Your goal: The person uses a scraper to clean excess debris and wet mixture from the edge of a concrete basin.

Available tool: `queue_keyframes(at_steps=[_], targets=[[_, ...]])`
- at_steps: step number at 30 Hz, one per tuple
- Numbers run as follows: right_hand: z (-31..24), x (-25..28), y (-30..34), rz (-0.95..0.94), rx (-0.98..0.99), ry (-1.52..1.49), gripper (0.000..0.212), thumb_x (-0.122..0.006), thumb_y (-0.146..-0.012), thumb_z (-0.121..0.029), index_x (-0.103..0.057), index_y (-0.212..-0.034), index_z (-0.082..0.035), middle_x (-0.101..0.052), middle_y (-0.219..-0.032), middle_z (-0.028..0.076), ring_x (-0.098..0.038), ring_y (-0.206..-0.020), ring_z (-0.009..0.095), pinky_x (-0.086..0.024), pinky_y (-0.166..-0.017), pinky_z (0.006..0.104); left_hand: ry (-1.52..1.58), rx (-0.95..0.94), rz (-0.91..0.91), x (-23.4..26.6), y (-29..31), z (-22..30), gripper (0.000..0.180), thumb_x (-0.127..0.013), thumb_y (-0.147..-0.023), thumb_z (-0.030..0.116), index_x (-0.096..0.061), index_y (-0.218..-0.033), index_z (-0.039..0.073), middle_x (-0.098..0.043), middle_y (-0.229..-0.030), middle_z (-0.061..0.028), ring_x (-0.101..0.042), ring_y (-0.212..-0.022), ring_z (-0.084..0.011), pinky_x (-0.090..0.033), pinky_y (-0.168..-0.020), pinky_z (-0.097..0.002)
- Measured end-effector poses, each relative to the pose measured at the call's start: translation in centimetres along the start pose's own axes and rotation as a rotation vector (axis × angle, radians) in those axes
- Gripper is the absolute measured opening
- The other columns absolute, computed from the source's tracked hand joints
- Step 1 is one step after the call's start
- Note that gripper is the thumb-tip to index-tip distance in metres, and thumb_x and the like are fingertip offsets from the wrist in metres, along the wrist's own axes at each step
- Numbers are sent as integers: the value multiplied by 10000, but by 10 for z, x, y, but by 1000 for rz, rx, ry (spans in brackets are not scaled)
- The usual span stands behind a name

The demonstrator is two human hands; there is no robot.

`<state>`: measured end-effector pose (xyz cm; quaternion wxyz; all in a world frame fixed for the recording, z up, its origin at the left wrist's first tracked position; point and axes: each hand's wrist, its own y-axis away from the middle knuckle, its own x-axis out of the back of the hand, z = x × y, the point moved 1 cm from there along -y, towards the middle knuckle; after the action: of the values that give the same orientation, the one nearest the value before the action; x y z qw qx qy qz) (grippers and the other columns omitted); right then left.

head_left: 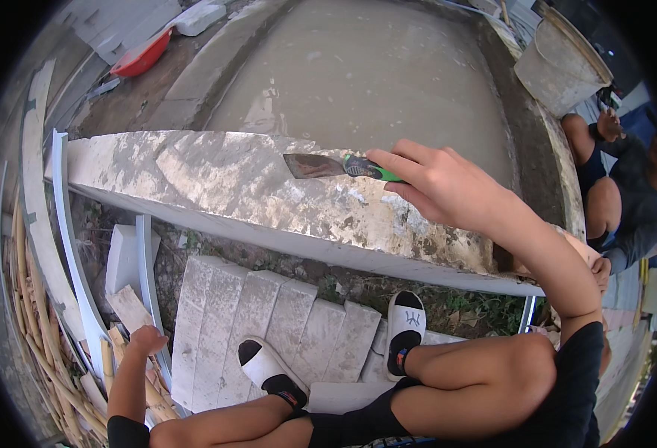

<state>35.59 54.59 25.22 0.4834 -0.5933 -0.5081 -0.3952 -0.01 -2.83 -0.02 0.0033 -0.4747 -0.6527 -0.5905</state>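
On the head view I see a tank (194, 89) of murky grey water (373, 82) and a stained bucket (556, 67). The right hand (444, 183) pinches a scraper (317, 165) over the rough, blotchy wall (216, 175); whether the half-curled left hand (148, 341) grips anything, I can't tell.

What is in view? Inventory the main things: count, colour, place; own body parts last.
ledge: one, mottled grey, across centre
scraper: one, green handle, grey blade, over ledge
wet surface: one, grey, beyond ledge
bucket: one, dirty white, upper right
basin: one, red, upper left
strips: several, pale, left side
poles: several, tan, lower left
blocks: several, whitish, lower centre
slippers: two, white, lower centre
co-worker: one, dark clothes, right edge
legs: two, bare, bottom
left hand: one, bare, lower left
right hand: one, bare, gripping scraper
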Motion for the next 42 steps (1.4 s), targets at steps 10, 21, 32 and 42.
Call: queue_keyframes(at_steps=[10,21,32,42], targets=[[-6,5,-2,126,52,-10,382,-648,-908,-117,-551,-1271,-53,-605,-994,157,-657,-707,378,-541,-605,469,-11,6,-9,2,0,1,404,-600,-868,474,-769,-1008,134,-725,-1087,-114,-667,-1079,-306,-519,-957,-419],[-5,1,6,71,2,-17,468,-642,-908,-116,-489,-1348,-71,-590,-1043,151,-659,-698,379,-549,-606,468,-9,15,-16,2,3,0,410,-594,-870,474,-766,-1017,132,-715,-1119,-119,-658,-1101,-299,-517,-965,-416],[-4,7,15,-2,-46,44,484,-635,-904,-99,-489,-1365,-77,-601,-1069,159,-651,-722,377,-555,-633,464,-23,24,-13,0,3,-4,393,-603,-874,468,-768,-1016,140,-723,-1099,-110,-669,-1077,-294,-521,-956,-415],[39,32,26,121,-387,-40,309,-583,-984,-260,-593,-1117,19,-640,-819,205,-623,-739,400,-470,-673,458,0,24,-23,3,6,3,380,-610,-866,450,-771,-1009,137,-731,-1077,-108,-675,-1063,-300,-519,-964,-409]])
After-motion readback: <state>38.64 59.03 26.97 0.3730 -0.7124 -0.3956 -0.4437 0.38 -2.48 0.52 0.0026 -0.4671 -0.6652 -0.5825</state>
